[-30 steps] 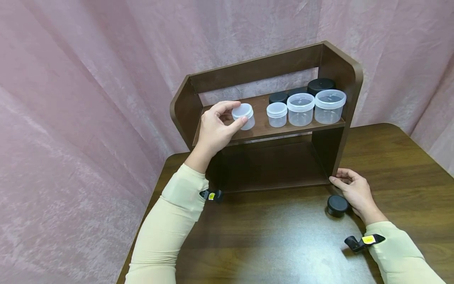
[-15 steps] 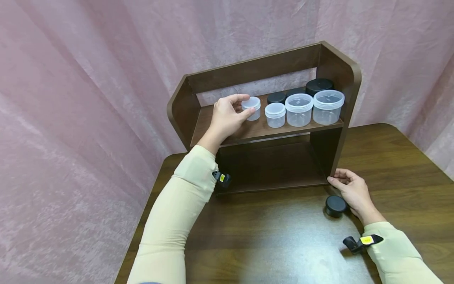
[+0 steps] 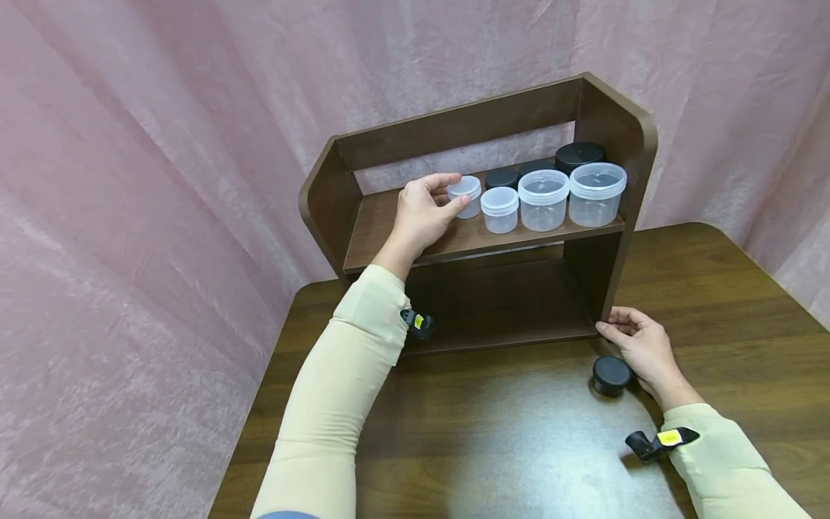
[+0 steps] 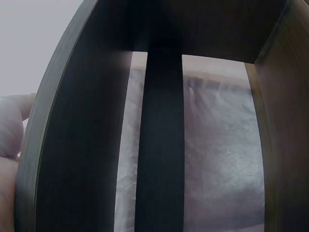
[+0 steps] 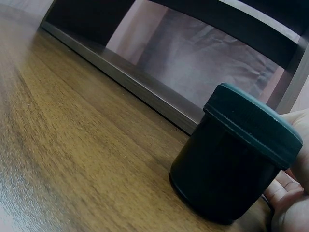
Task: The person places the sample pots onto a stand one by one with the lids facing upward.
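On the upper board of a brown desk shelf (image 3: 447, 249), my left hand (image 3: 421, 213) pinches a small clear lidded jar (image 3: 464, 194) between thumb and fingers. Just right of it stands another small clear jar (image 3: 499, 210), then two bigger clear jars, one in the middle (image 3: 543, 205) and one at the end (image 3: 596, 198). My right hand (image 3: 645, 353) holds the shelf's lower right front corner, thumb at the front edge and fingers on the outer side. Beside that hand a black lidded jar (image 5: 227, 154) stands upright on the table. The left wrist view does not show the held jar.
Black-lidded jars stand in a back row: a small one (image 3: 502, 178), a middle one (image 3: 537, 167) and a large one (image 3: 580, 155). The shelf's right side panel (image 3: 616, 137) rises beside them. A pink curtain (image 3: 194, 144) hangs behind the wooden table (image 3: 493, 432).
My left hand has carried the small clear jar right and farther back over the upper board, close to the other small clear jar. My right hand has stayed at the shelf corner.
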### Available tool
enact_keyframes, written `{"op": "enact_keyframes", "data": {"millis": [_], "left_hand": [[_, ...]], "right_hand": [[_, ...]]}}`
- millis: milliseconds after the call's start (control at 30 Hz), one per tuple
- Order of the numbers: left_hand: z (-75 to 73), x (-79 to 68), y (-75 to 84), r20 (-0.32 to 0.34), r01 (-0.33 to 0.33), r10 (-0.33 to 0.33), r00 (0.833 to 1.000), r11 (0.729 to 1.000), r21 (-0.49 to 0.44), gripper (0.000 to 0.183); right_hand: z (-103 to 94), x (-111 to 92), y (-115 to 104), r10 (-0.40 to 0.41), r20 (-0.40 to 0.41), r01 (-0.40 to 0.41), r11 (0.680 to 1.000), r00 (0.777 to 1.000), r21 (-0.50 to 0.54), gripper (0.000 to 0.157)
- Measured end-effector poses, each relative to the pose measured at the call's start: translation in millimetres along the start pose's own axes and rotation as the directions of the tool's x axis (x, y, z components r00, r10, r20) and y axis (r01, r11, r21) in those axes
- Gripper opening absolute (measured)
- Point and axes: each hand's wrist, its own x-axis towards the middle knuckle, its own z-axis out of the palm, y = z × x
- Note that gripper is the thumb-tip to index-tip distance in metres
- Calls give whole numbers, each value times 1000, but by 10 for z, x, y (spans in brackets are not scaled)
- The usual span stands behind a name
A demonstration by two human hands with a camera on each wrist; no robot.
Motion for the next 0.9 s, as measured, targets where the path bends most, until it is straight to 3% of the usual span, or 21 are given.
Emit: {"op": "enact_keyframes", "data": {"millis": [300,900], "left_hand": [[34,-7,-30,63,-38,41,997,997,-62,41],[9,-21,-33,76,13,-5,997,994,-108,41]], "right_hand": [[-8,-1,9,6,-3,-6,1000,1000,12,44],[4,-4,7,1,7,-1,1000,1000,-8,46]]}}
